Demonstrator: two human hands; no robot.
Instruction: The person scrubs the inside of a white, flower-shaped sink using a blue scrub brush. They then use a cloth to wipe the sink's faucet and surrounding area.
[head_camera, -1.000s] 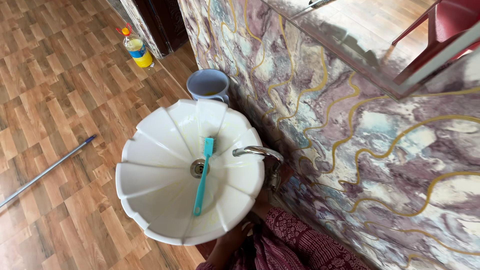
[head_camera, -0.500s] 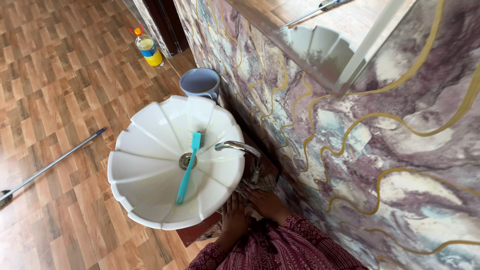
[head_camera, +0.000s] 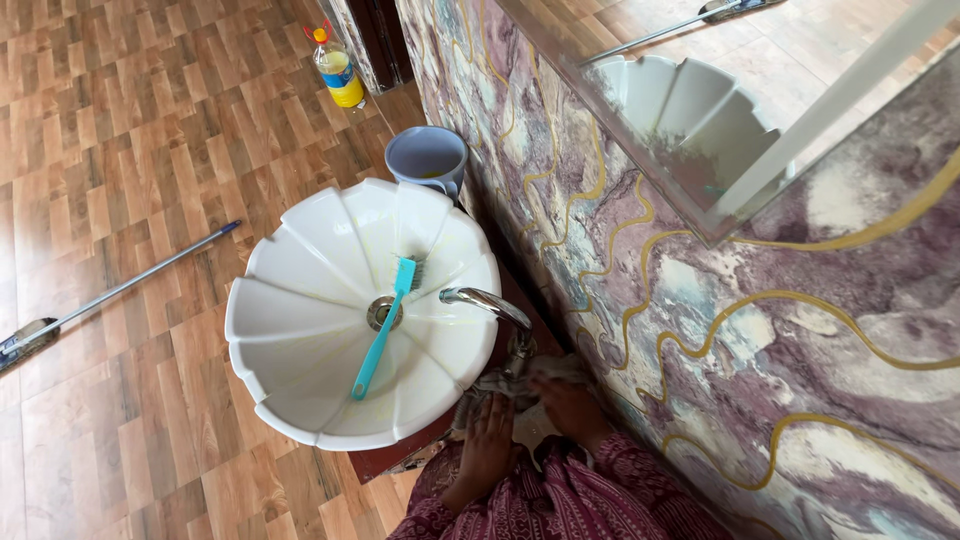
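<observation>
Both hands (head_camera: 525, 420) press a grey cloth (head_camera: 500, 388) beside the white basin (head_camera: 290, 310).

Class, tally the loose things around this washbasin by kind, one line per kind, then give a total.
Brush: 1
Mug: 1
Bottle: 1
Mop: 1
Cloth: 1
Total: 5
</observation>
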